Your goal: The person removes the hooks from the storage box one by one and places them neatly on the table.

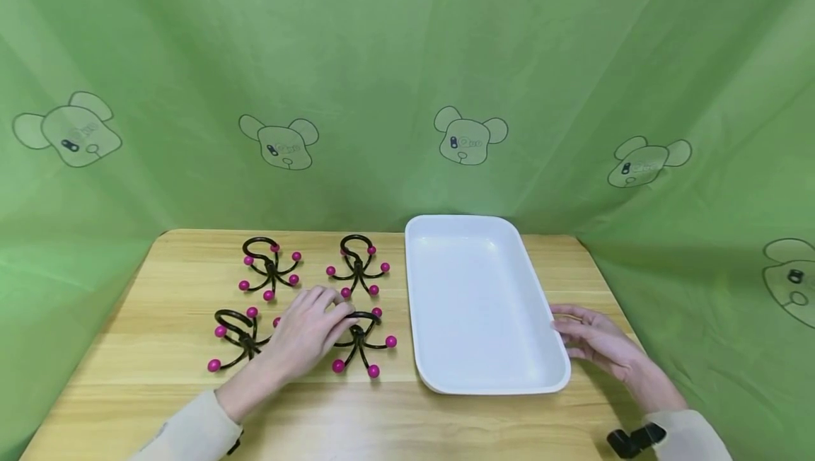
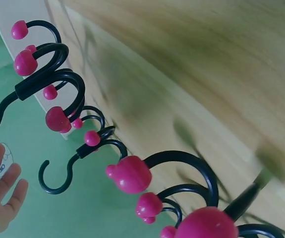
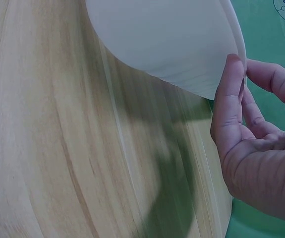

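Observation:
Several black multi-arm hanging hooks with pink ball tips stand on the table. My left hand (image 1: 308,327) is over the front right hanging hook (image 1: 358,339), thumb and forefinger at its curved top, apparently pinching it. In the left wrist view this hanging hook (image 2: 28,90) looms large, its top end cut off by the frame; the other left fingers (image 2: 14,196) are loosely extended. To the right lies a white tray (image 1: 484,305). My right hand (image 1: 595,341) pinches its right rim, the thumb and fingers on either side of the wall in the right wrist view.
Behind the front pair stand a back left hanging hook (image 1: 270,270) and a back right hanging hook (image 1: 358,270). The front left hanging hook (image 1: 245,339) is partly hidden by my left hand. A green curtain (image 1: 382,58) surrounds the wooden table (image 1: 356,418).

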Available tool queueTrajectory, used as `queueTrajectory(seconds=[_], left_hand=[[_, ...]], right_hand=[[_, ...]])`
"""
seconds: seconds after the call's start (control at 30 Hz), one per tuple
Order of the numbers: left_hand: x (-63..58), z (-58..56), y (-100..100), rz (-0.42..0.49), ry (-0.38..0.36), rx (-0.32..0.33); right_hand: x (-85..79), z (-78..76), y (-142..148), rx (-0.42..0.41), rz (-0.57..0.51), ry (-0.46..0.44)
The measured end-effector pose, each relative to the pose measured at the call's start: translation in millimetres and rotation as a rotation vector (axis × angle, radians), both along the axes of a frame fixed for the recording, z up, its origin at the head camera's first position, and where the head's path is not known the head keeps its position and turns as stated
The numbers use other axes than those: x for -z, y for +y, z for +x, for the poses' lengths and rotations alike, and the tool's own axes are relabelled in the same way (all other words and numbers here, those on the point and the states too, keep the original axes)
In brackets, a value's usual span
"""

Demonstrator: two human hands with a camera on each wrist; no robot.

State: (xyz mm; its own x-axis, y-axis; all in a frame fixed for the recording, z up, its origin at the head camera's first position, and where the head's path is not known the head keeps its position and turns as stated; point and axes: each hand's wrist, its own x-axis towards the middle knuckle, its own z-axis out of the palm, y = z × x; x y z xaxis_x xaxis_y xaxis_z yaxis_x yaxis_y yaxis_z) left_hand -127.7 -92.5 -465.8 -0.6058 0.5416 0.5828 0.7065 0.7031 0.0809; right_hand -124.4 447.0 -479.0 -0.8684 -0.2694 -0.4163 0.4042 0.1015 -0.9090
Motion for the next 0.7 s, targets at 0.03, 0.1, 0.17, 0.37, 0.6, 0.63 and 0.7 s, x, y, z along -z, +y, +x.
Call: queueTrajectory(seconds=[0.03, 0.1, 0.17, 0.37, 0.6, 0.63, 0.7], left_hand=[[1.0, -0.4, 0, 0.000, 0.004, 0.000], [3.2, -1.2, -1, 0.002, 0.007, 0.002], [5.3, -1.9, -1, 0.002, 0.010, 0.005], [12.2, -4.5, -2, 0.012, 0.017, 0.012], [17.6, -9.2, -5, 0.030, 0.027, 0.017], [17.9, -9.8, -5, 0.031, 0.023, 0.016], [17.8, -10.5, -5, 0.028, 0.012, 0.012]], right_hand=[[-0.2, 0.1, 0, 0.000, -0.001, -0.001], [-0.4, 0.2, 0, -0.001, -0.002, 0.000], [-0.6, 0.3, 0, 0.000, -0.001, -0.001], [-0.1, 0.1, -1, -0.001, 0.009, 0.001], [1.5, -0.7, 0, -0.003, 0.019, 0.002], [1.7, -0.7, 0, -0.003, 0.017, 0.002], [1.9, -0.9, 1, -0.004, 0.015, 0.002]])
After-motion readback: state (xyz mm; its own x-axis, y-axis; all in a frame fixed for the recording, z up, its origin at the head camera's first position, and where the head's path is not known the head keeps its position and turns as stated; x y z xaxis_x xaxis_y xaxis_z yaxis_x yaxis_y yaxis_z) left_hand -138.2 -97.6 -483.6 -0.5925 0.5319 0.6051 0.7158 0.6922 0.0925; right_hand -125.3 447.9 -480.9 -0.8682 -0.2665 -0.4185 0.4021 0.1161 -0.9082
